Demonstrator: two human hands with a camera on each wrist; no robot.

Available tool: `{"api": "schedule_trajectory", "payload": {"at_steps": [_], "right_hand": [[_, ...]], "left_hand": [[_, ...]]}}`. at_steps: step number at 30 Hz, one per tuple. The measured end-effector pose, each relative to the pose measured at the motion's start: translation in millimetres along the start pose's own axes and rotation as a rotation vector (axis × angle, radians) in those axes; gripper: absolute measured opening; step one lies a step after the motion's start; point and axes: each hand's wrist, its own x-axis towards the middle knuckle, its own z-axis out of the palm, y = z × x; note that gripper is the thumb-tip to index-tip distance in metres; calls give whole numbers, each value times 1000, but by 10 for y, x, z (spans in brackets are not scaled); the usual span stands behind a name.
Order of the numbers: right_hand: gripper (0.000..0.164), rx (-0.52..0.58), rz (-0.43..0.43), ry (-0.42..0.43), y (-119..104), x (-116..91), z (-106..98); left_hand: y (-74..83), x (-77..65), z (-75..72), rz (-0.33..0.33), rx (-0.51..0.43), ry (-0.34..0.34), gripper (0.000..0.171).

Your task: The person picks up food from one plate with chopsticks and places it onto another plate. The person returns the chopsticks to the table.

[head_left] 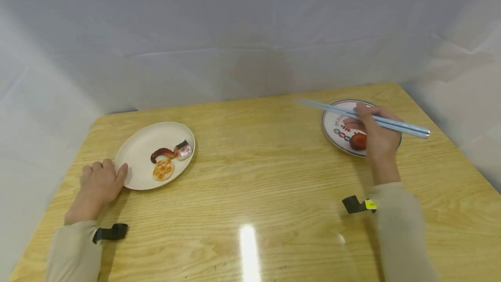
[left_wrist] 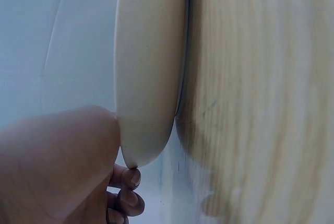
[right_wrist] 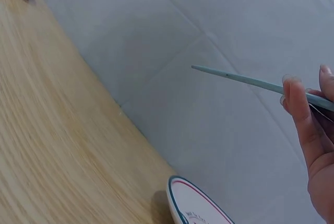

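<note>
In the head view my left hand (head_left: pixel 99 184) holds the cream plate (head_left: pixel 137 151) at its left edge. The thumb (left_wrist: pixel 99 130) lies at the rim, and the fingertips (left_wrist: pixel 130 198) curl in below it. On this plate sit a lotus root slice (head_left: pixel 163 170), a curved dark-red piece of food (head_left: pixel 161 153) and a pink-and-white piece with a dark band (head_left: pixel 183 149). My right hand (head_left: pixel 377 134) grips a pair of light-blue chopsticks (head_left: pixel 403 127) above a smaller patterned plate (head_left: pixel 332 129). Their tips point left, with no food between them. A round reddish-brown piece (head_left: pixel 358 141) lies on that plate, partly behind the hand.
Both plates stand on a wooden table (head_left: pixel 250 164), far apart. Pale sheeting (head_left: pixel 250 34) hangs behind its back edge and along both sides. Black wrist mounts (head_left: pixel 113 232) show at both sleeves.
</note>
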Motion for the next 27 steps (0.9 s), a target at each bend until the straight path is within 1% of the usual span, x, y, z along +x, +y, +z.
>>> {"api": "schedule_trajectory", "payload": {"at_steps": [5,12,21,27], "right_hand": [[21,6,-40,0,-11,53,-134],[18,37,-63,41,-35,113,-332],[19,50,0,107,-41,157,-578],[17,48,-24,107,-42,170,-750]], "left_hand": [[-5,-7,-5,-6,-13,-5,61],[-10,1,1,-3,-2,-5,60],[-27,12,8,-1,9,-7,60],[-41,25,28,-2,1,3,60]]}}
